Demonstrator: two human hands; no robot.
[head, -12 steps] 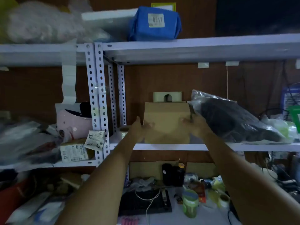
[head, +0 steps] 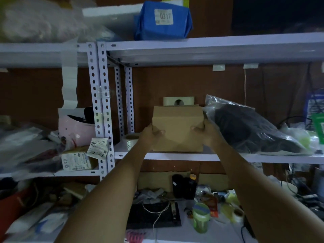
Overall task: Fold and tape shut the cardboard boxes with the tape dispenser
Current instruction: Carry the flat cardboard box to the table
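The cardboard box (head: 177,120) stands on the white shelf (head: 245,158), directly between the two hands. The left hand (head: 151,135) grips its left side and the right hand (head: 204,132) its right, fingers curled onto the front face. A bagged dark bundle (head: 249,130) touches the box's right edge.

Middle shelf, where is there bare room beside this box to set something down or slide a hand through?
Only a narrow bare strip of shelf lies between the slotted upright and the tape roll, left of the cardboard box. Open air above the box lets a hand pass. The right is crowded: the black bagged bundle sits against the right hand.
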